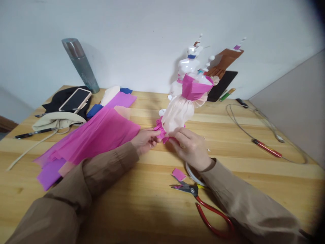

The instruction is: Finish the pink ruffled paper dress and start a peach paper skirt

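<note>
A small dress form [197, 88] wears a pink crepe paper top and a cream paper skirt [177, 113]. Pleated pink crepe paper trim [159, 127] runs along the skirt's lower edge. My left hand [147, 139] pinches the left end of this trim between thumb and fingers. With closed fingers, my right hand [189, 144] grips the trim at the skirt's bottom, its fingertips partly hidden. Red-handled scissors [195, 191] lie open on the table below my right hand, a pink paper scrap [178, 174] at their blades. A roll of tape [193, 174] is partly covered by my right wrist.
Pink and purple crepe paper sheets [101, 132] spread across the left. Behind them are a phone [75, 99], a cream pouch [59, 121] and a tall bottle [81, 64]. More dress forms [188, 66] stand at the back. A red corded tool [267, 148] lies right.
</note>
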`<state>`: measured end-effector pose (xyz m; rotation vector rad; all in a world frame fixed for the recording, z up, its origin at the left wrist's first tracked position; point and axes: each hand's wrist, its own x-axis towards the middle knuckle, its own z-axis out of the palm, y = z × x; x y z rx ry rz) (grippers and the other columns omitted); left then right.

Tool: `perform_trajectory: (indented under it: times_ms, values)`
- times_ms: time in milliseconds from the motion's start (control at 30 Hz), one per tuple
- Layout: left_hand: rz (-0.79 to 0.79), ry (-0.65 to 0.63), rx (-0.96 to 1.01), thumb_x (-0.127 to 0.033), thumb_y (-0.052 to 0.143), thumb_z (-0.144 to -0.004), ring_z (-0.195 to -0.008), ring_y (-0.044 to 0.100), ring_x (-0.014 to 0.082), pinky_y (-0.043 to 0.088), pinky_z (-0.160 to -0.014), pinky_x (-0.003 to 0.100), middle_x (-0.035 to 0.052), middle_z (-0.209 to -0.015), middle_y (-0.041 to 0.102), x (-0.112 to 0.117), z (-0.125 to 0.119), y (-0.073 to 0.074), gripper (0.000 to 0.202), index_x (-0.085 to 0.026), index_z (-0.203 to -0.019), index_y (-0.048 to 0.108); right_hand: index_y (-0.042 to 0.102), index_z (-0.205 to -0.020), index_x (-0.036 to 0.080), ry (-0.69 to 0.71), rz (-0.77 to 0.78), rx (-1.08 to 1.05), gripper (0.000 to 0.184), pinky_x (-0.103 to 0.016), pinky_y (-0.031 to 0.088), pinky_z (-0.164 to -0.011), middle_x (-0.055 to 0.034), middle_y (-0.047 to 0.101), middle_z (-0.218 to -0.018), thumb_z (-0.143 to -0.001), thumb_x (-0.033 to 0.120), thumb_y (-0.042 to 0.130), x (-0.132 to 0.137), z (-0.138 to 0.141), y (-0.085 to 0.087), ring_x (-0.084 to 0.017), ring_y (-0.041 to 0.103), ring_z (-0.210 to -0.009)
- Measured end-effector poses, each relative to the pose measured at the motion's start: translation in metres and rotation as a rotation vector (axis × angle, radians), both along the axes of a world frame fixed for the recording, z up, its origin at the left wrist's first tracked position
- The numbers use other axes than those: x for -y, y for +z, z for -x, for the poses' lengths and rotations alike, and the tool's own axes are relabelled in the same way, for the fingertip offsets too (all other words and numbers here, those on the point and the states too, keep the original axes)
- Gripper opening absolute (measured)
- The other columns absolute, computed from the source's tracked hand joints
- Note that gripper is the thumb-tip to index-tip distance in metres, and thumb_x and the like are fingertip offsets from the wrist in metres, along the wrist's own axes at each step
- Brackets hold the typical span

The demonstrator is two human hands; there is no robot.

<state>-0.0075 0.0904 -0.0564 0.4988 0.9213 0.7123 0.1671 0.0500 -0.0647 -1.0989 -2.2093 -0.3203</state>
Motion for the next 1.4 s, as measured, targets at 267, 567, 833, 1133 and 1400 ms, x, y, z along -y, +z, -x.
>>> perform_trajectory:
  times_ms: [267,567,833,1133,1400]
  values:
    - [-0.030,0.024,-0.022,-0.002,0.057,-0.084,-0.044,0.052,0.0026,0.028,-0.039,0.011,0.0000,-0.060,0.061,0.002,-0.002,-0.004,0.012,-0.011,-0.082,0.064,0.067,-0.081,0.015,-0.039,-0.025,-0.051,0.012,-0.024,0.042,-0.057,-0.0057,0.067,-0.077,-0.089,0.019,0.059,0.001,0.002,-0.002,-0.014,0.059,-0.067]
    - [-0.020,0.025,0.004,0.000,0.054,-0.085,-0.043,0.052,0.0023,0.027,-0.038,0.010,-0.0003,-0.057,0.059,0.004,-0.005,-0.003,0.014,-0.009,-0.079,0.063,0.071,-0.091,0.011,0.131,0.053,0.006,0.018,-0.025,0.043,-0.053,-0.0052,0.065,-0.067,-0.088,0.016,0.055,0.011,-0.002,-0.005,-0.014,0.057,-0.057]
    - [0.042,0.020,0.055,-0.016,0.052,-0.092,-0.043,0.054,0.0041,0.030,-0.038,0.012,-0.0001,-0.058,0.061,0.002,-0.006,-0.003,0.017,-0.012,-0.079,0.062,0.072,-0.098,0.008,0.107,0.040,0.001,0.023,-0.025,0.046,-0.051,-0.0063,0.068,-0.070,-0.087,0.012,0.052,0.011,-0.006,-0.011,-0.014,0.060,-0.057]
    - [-0.008,0.060,0.054,-0.007,0.057,-0.087,-0.041,0.052,0.0031,0.025,-0.037,0.011,-0.0032,-0.056,0.059,0.003,-0.007,-0.009,0.008,-0.013,-0.089,0.061,0.071,-0.106,0.007,0.097,0.035,0.077,0.028,-0.027,0.045,-0.051,-0.0056,0.066,-0.068,-0.089,0.013,0.051,0.011,-0.009,-0.012,-0.015,0.059,-0.058]
    - [-0.046,0.044,0.044,-0.007,0.062,-0.080,-0.044,0.052,0.0034,0.025,-0.038,0.013,-0.0016,-0.059,0.060,0.004,-0.005,-0.012,0.005,-0.012,-0.082,0.062,0.070,-0.110,0.009,0.069,0.032,0.088,0.029,-0.026,0.047,-0.055,-0.0059,0.069,-0.072,-0.089,0.014,0.050,0.011,-0.009,-0.013,-0.015,0.061,-0.062]
